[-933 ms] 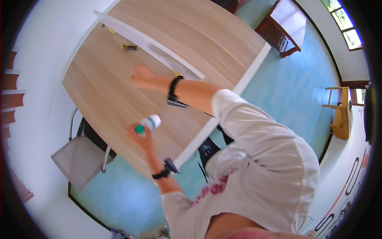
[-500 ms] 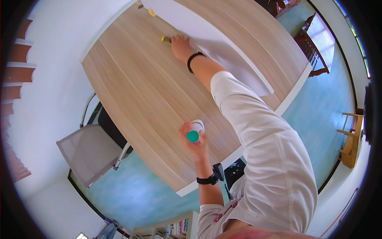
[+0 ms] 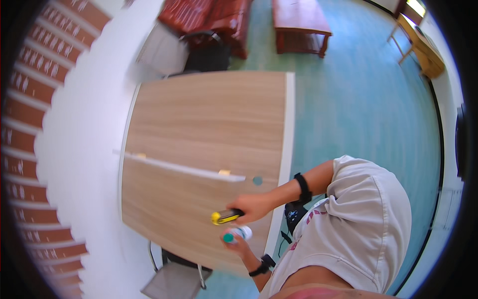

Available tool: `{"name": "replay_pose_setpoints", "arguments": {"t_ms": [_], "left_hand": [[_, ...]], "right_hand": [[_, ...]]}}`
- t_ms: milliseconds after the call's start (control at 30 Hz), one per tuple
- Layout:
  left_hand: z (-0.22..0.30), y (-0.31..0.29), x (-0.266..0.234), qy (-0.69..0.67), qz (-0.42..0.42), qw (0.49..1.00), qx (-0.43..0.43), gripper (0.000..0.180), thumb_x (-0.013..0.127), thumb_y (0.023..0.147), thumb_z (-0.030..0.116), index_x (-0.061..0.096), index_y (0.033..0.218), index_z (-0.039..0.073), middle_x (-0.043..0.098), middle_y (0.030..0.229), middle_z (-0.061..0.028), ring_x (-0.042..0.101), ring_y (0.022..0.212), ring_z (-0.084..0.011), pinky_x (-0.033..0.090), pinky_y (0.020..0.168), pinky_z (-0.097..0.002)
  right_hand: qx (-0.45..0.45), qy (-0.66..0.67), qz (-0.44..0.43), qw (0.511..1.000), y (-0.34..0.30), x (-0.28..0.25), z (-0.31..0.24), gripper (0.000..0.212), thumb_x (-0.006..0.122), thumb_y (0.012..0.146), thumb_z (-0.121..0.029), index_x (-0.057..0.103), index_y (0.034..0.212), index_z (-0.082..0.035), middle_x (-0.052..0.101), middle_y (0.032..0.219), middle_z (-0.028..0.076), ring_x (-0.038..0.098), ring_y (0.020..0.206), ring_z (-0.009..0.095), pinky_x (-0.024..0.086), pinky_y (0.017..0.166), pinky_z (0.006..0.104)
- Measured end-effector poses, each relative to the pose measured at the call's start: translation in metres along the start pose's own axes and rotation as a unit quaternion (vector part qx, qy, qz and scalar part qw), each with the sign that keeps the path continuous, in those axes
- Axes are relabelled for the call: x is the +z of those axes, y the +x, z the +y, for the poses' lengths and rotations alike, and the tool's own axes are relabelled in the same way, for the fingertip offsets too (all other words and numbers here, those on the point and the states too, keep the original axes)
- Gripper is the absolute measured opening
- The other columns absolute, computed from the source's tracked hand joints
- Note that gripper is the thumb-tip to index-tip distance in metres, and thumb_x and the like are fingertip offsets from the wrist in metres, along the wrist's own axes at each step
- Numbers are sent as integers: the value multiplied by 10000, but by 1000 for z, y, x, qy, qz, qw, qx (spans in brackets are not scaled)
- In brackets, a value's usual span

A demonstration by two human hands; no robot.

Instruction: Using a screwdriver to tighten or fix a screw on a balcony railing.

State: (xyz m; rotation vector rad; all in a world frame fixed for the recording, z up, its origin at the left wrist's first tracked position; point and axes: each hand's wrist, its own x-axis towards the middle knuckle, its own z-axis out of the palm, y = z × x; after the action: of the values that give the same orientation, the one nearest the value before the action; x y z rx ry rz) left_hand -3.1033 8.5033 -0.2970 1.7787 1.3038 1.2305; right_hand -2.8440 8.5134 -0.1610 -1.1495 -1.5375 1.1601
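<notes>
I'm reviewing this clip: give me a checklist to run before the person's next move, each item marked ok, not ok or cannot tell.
1. Left hand has a grip on the white bottle: ok.
2. Green cap on the bottle: ok.
3. Cap fully tightened: cannot tell.
4. Right hand has a grip on the yellow-and-black tool: ok.
5. Tool's whole length visible for inspection: not ok, the right hand covers part of it.

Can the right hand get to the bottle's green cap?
Probably yes: the right hand is close and the green cap looks uncovered, though the yellow tool in that hand may get in the way.
</notes>
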Motion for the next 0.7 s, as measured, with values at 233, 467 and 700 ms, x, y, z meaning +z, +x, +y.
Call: {"name": "replay_pose_setpoints", "arguments": {"t_ms": [233, 467, 700], "left_hand": [[174, -35, 171, -37, -437, 897, -56, 243, 799, 781, 213, 653, 869, 40, 661, 781, -77, 634, 758, -167, 512, 732, -336], [341, -55, 455, -118, -586, 794, 109, 127, 693, 782, 51, 630, 889, 23, 665, 835, -106, 648, 801, -192, 503, 752, -307], [457, -81, 688, -169, -664, 697, 213, 104, 663, 772, 27, 623, 868, 20, 654, 808, -99, 636, 766, -183, 497, 729, -297]], "right_hand": [[23, 171, 450, 876, -235, -230, -55, 290, 710, 899, -172, 522, 696, -85, 464, 596, -54, 411, 545, 52, 333, 498, 267], [-274, 245, 607, 705, -465, -422, -57, 199, 505, 1003, -210, 482, 841, -97, 433, 565, 29, 351, 429, 117, 263, 402, 273], [-186, 51, 796, 574, -643, -544, -38, 283, 531, 1019, -278, 471, 838, -70, 469, 586, 38, 403, 454, 101, 298, 417, 253]]}}
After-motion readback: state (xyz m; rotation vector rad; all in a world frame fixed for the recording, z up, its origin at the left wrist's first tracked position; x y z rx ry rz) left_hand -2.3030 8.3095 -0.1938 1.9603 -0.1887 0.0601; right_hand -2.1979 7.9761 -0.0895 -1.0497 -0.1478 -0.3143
